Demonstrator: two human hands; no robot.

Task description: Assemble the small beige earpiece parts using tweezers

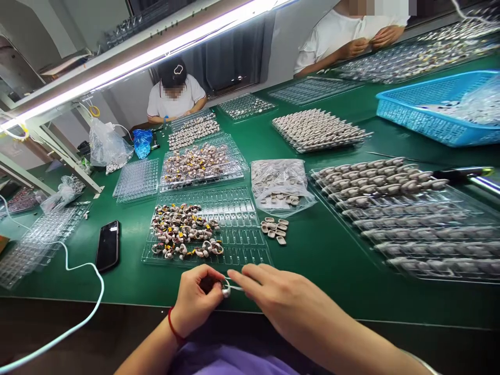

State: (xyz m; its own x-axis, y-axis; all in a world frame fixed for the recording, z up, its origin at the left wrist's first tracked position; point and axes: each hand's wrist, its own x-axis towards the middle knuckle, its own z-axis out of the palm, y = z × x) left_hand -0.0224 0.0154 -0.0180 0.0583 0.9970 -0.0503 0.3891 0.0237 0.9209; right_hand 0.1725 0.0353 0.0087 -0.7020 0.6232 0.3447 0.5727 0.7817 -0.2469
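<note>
At the table's front edge, my left hand (197,298) pinches a small beige curved earphone part (226,289) between thumb and fingers. Close on its right, my right hand (277,294) has its fingers bent together around a thin pale stick (236,288) that points at the part. The right thumb is hidden, and the stick's kind is unclear. Just beyond both hands lies a clear plastic tray (244,245) with a heap of similar beige parts (183,229) bearing yellow bits. Several loose beige shells (274,228) lie beside a plastic bag (279,182) of more shells.
A phone (108,246) and a white cable (99,291) are at left. Filled trays (414,224) stand at right, with a blue basket (437,122) behind. Two people (177,96) sit across the green table (332,297). A lamp (167,54) hangs overhead.
</note>
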